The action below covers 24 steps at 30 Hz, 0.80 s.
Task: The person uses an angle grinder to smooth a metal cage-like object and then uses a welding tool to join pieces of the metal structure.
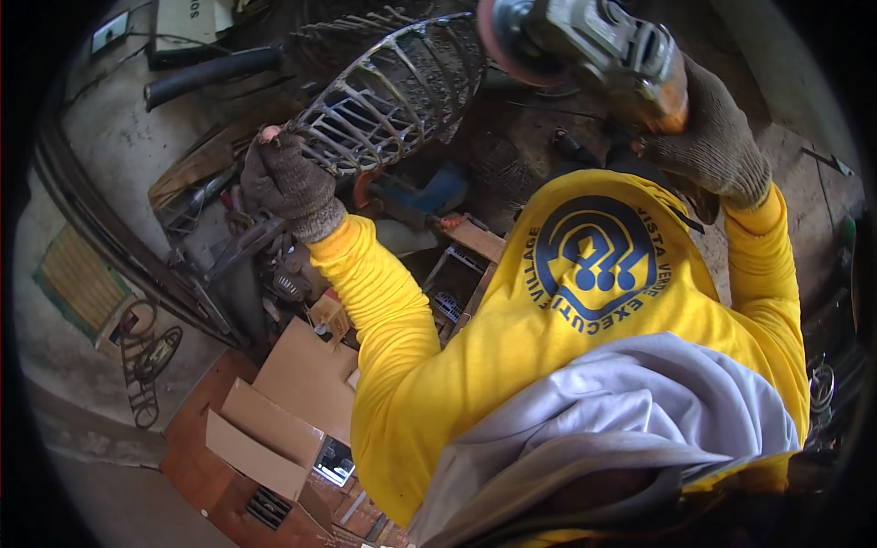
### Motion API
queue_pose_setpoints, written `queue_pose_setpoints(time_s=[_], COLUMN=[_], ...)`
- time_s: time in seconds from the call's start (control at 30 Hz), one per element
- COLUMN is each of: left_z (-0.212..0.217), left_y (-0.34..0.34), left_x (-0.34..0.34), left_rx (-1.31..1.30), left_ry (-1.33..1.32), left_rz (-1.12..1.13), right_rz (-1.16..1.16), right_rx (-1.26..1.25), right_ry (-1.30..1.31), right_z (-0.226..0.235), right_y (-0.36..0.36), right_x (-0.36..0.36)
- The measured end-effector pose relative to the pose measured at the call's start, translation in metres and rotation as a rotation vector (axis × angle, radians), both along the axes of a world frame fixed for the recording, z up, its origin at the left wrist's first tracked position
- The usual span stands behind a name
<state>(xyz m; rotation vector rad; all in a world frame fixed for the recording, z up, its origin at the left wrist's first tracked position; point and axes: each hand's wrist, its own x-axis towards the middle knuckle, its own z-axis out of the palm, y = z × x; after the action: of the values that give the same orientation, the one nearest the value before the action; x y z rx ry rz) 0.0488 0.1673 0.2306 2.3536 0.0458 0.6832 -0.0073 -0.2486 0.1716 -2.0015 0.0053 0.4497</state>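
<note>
My left hand (285,183), in a grey-brown knit glove, grips the near end of a rounded cage of welded metal bars (397,87), held up at the top centre. My right hand (713,137), in a matching glove, is closed around the body of an angle grinder (594,41) at the top right. The grinder's reddish disc (501,41) sits close to the cage's right end; I cannot tell whether they touch. Yellow long sleeves cover both arms, and a pale cloth hangs over my chest.
Below the cage lies a cluttered heap: a blue power tool (429,192), metal scraps, wooden pieces. Open cardboard boxes (274,429) stand at the lower left. A dark pipe (215,73) rests at the upper left. Bent metal bars (146,356) lie on the concrete floor.
</note>
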Motion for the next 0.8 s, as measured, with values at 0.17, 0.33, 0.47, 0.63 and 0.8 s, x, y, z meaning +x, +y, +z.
queue_pose_setpoints(time_s=[0.17,0.33,0.47,0.63,0.8], left_z=[-0.004,-0.004,-0.015,-0.007,-0.006], left_y=[0.022,0.005,0.016,-0.001,-0.021], left_x=[0.004,-0.001,-0.004,-0.005,-0.026], left_rx=[0.095,-0.051,-0.066,0.138,0.380], left_ry=[-0.060,0.004,-0.025,-0.089,-0.231], left_rz=[-0.028,0.043,0.063,-0.046,-0.041], right_rz=[-0.059,-0.014,0.068,0.121,0.163], right_rx=[-0.053,0.039,0.092,0.068,0.130], right_ry=[0.100,0.212,-0.086,-0.100,-0.072], right_z=[0.000,0.026,0.011,0.010,0.025], right_y=[0.006,0.020,0.022,0.023,0.027], right_x=[-0.013,-0.001,-0.007,-0.006,-0.008])
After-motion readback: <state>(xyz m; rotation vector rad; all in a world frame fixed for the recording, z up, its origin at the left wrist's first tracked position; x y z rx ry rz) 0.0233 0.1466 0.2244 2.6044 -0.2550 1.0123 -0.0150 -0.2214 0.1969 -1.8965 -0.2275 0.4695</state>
